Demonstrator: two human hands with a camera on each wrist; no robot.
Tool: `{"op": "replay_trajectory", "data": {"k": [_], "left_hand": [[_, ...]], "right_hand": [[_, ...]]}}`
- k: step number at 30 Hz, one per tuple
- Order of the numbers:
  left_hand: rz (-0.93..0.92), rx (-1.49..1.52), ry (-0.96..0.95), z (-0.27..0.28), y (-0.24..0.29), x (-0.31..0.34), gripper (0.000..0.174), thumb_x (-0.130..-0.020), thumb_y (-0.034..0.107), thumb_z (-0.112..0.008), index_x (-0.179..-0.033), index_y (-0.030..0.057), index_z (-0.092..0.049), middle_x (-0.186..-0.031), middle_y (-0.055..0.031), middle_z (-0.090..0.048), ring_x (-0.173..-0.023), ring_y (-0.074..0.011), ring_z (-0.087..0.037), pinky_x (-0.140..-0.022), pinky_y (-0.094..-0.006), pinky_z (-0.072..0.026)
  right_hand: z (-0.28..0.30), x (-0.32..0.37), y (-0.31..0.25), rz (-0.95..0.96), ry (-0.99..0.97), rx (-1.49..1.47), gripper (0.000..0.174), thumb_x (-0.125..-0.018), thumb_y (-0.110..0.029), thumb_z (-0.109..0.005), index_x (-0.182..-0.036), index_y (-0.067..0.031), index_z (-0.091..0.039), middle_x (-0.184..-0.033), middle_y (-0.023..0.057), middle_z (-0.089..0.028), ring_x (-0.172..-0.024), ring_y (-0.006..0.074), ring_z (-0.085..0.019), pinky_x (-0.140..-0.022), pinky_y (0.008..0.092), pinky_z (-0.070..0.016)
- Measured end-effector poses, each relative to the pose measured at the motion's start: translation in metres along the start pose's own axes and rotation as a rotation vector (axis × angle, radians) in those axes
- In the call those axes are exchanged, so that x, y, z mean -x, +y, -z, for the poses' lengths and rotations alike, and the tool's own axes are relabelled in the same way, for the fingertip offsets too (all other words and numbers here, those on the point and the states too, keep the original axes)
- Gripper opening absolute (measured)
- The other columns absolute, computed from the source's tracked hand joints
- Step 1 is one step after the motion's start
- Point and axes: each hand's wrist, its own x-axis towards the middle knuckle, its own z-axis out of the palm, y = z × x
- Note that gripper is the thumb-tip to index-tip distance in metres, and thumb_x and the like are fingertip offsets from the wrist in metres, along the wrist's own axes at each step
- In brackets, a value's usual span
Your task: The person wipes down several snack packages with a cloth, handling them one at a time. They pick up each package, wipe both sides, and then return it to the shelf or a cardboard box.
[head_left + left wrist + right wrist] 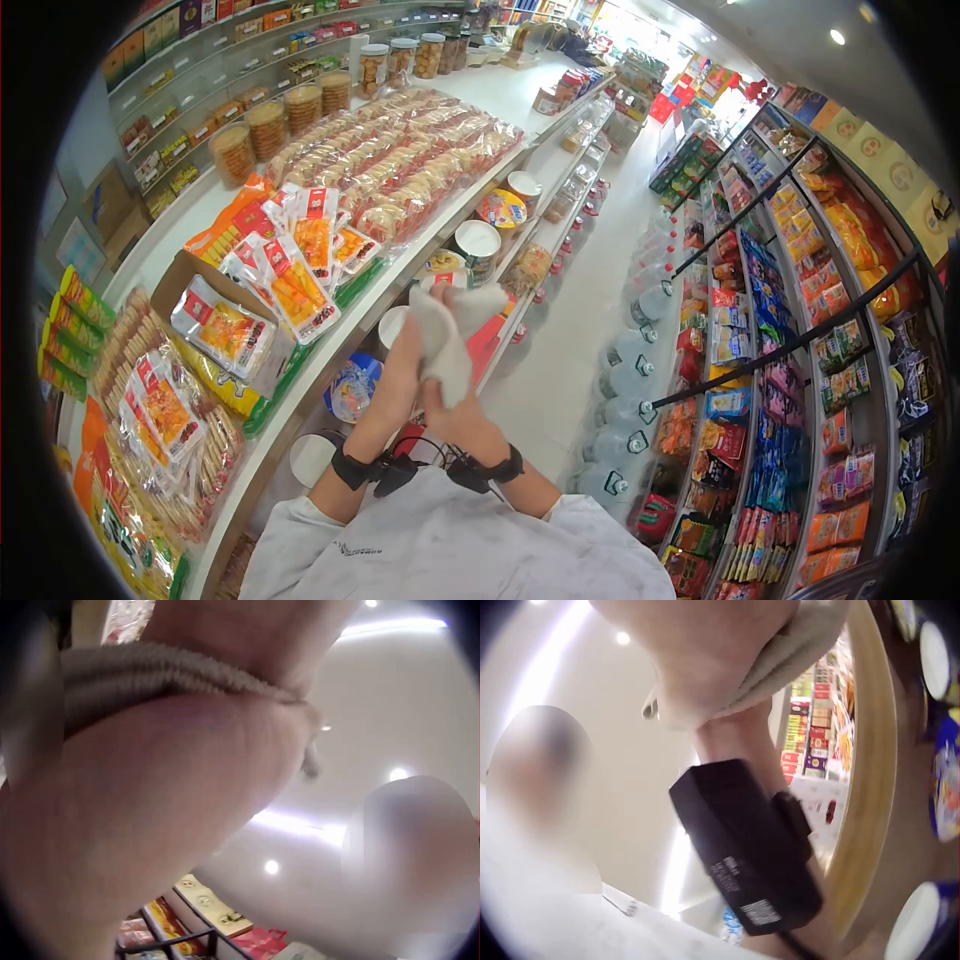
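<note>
We grip the white cloth [452,335] near the middle of the frame, left hand [405,350] and right hand [462,418] both curled round it, maybe to bunch it up small.

A white terry cloth [452,335], soft and crumpled into loose folds, hangs upright in mid-air beside the shelf edge, its top bunched over the left hand [405,355] and its lower end gripped by the right hand [458,420].
</note>
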Motion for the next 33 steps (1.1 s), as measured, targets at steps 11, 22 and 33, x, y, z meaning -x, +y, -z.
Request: {"op": "replay_trajectory", "data": {"k": [11, 22, 33], "left_hand": [[-0.11, -0.496, 0.099, 0.015, -0.015, 0.006, 0.037, -0.099, 0.02, -0.057, -0.124, -0.0072, -0.056, -0.11, -0.0121, -0.066, -0.102, -0.0142, -0.058, -0.086, -0.0295, -0.0482], [-0.43, -0.519, -0.066, 0.007, -0.001, -0.006, 0.071, -0.093, 0.013, -0.065, -0.151, -0.0017, -0.026, -0.151, -0.0185, -0.036, -0.142, -0.027, -0.032, -0.116, -0.0388, -0.0263], [-0.134, -0.326, -0.028, 0.009, 0.014, 0.014, 0.048, -0.106, 0.038, -0.041, -0.129, -0.0036, -0.052, -0.113, -0.0045, -0.061, -0.103, -0.0113, -0.053, -0.092, -0.0271, -0.0427]], "right_hand": [[0.049, -0.013, 0.028, -0.722, 0.129, -0.515, 0.055, -0.1, -0.046, -0.052, -0.125, 0.0025, -0.055, -0.114, 0.0088, -0.064, -0.103, 0.0178, -0.063, -0.091, 0.0291, -0.0465], [0.021, 0.018, 0.028, -0.453, 0.044, -0.176, 0.053, -0.083, -0.005, -0.057, -0.134, 0.0039, -0.046, -0.115, 0.0189, -0.061, -0.109, 0.0222, -0.056, -0.096, 0.0333, -0.0448], [0.013, -0.011, 0.016, 0.07, -0.033, 0.054, 0.067, -0.082, -0.002, -0.055, -0.146, 0.0045, -0.037, -0.154, 0.0243, -0.033, -0.145, 0.0376, -0.029, -0.117, 0.0412, -0.0231]]}}
